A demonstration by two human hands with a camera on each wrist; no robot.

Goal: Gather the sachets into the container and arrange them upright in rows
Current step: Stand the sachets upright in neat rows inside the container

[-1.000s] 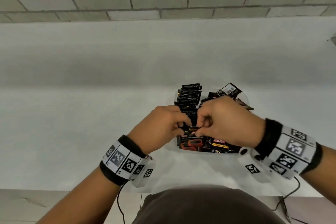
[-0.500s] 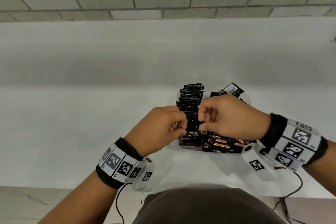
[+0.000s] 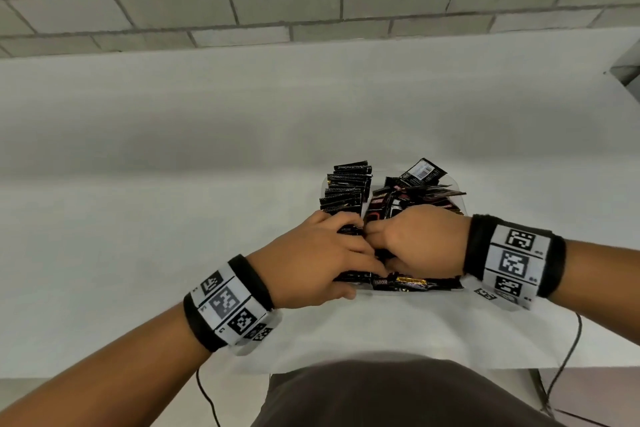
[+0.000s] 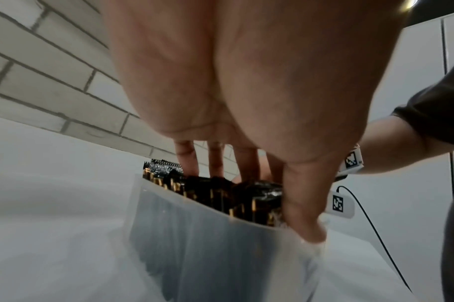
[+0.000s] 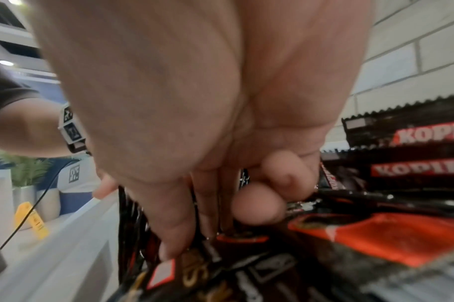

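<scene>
- Container [image 3: 462, 199] of translucent plastic is seen on the white table [image 3: 138, 253], directly under both hands.
- Left hand [image 3: 311, 263] is laid over the container's left near part; fingers [image 4: 187, 159] are extended, tips pressed onto the tops of the upright sachets [image 4: 220, 194], thumb down along the near wall. Nothing is gripped; hand is flat and relaxed.
- Upright sachets continue beyond the left fingertips as a tidy row [image 3: 346, 187], edges up.
- Right hand [image 3: 419, 236] is placed just beside the left, knuckles nearly touching. Thumb and index are pushed down among the sachets, other fingers curled into the palm. Whether a sachet is pinched cannot be told.
- Loose sachets [image 3: 415, 191] are heaped beyond and to the right of the right hand, tilted and flat, one barcode side up.
- Marker bands are worn on both wrists.
</scene>
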